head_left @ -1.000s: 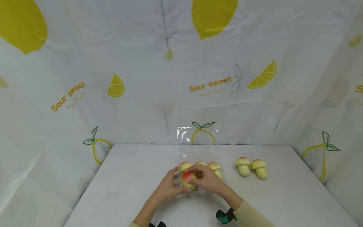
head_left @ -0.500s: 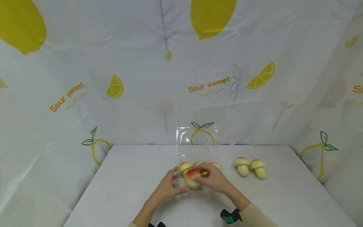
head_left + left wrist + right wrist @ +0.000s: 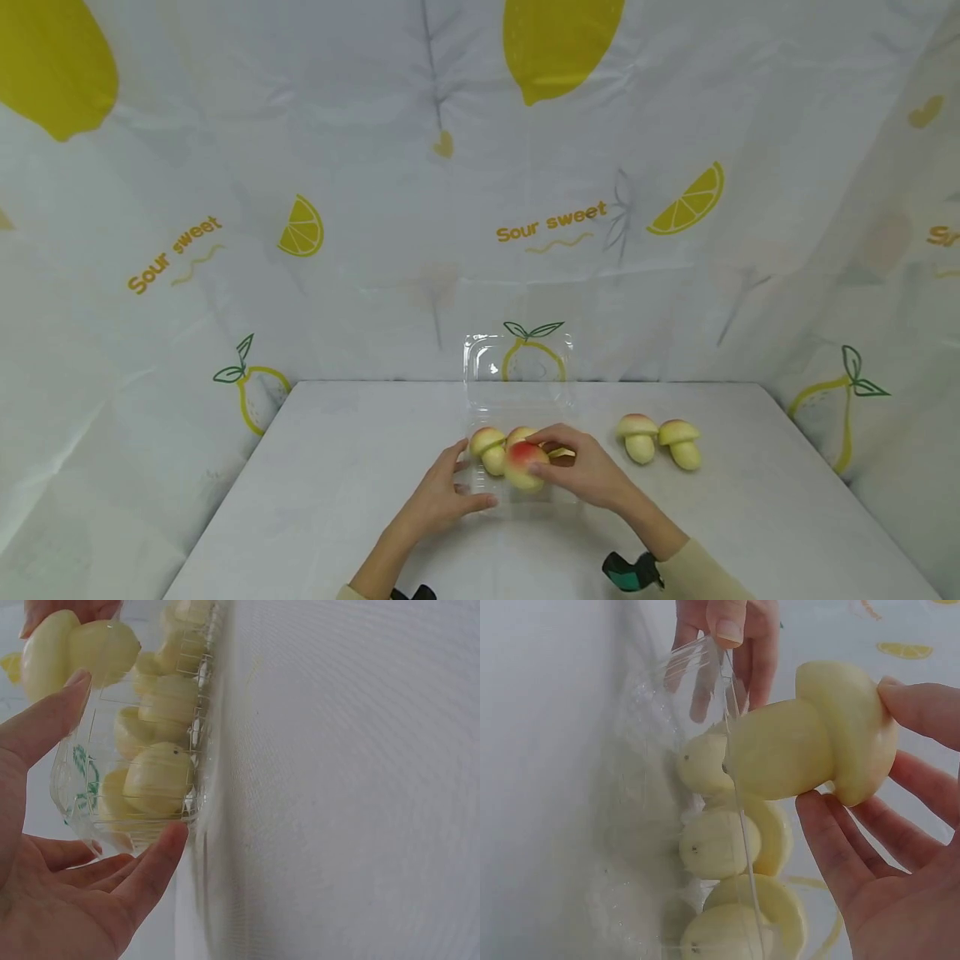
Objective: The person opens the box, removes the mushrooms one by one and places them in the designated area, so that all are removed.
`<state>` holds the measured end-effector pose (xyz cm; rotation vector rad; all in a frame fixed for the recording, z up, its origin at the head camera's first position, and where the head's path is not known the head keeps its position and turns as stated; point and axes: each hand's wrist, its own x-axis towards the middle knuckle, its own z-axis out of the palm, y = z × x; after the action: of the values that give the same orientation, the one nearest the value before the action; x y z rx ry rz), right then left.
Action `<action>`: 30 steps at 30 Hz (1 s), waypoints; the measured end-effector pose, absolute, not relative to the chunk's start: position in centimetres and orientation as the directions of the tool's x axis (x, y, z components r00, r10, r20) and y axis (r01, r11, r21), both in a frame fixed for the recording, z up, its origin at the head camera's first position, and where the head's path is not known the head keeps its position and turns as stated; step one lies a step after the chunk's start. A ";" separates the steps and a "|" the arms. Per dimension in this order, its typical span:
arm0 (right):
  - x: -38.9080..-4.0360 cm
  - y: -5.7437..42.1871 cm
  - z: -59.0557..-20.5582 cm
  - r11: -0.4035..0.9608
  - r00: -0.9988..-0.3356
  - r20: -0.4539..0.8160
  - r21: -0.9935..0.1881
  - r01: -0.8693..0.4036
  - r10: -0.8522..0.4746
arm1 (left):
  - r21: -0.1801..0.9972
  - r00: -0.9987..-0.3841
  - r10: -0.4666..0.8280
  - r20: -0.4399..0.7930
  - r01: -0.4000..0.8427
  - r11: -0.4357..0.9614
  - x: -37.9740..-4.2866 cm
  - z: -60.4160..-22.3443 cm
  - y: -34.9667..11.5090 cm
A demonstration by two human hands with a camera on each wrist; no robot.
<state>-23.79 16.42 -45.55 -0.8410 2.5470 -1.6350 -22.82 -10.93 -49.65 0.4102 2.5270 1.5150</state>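
So, the right hand (image 3: 583, 468) pinches a yellow mushroom (image 3: 525, 471), stem down over the clear box (image 3: 75, 780); the left hand (image 3: 442, 496), fingers loose, touches the box's left corner.

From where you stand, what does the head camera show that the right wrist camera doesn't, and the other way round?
Of these two, only the head view shows two loose mushrooms on the table and the right sleeve.

Only the right wrist view shows small dark spots on the stem ends of the boxed mushrooms.

Both show the right hand holding a mushroom, the left hand and the clear box.
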 end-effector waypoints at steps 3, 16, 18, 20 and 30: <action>-23.7 17.0 -45.3 0.309 -0.854 0.286 -0.844 -0.439 -0.434 | 0.882 -0.948 0.319 0.005 0.154 0.446 -22.9 -49.7 -11.0; -22.6 19.8 -44.7 0.253 -0.846 0.340 -0.849 -0.464 -0.410 | 0.877 -0.946 0.322 0.022 0.173 0.447 -23.0 -50.0 -11.0; -22.3 20.3 -44.6 0.252 -0.850 0.350 -0.848 -0.467 -0.395 | 0.877 -0.946 0.324 0.024 0.176 0.448 -23.0 -50.0 -11.0; -22.1 20.7 -44.5 0.255 -0.853 0.358 -0.846 -0.468 -0.379 | 0.874 -0.945 0.325 0.023 0.177 0.453 -23.0 -49.9 -11.0; -21.5 23.3 -44.1 0.286 -0.866 0.386 -0.831 -0.476 -0.319 | 0.872 -0.947 0.322 0.010 0.166 0.460 -22.9 -49.8 -11.1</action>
<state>-21.54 23.27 -44.14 -0.8202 2.6319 -1.7901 -22.88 -11.10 -49.82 0.4293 2.5472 1.4951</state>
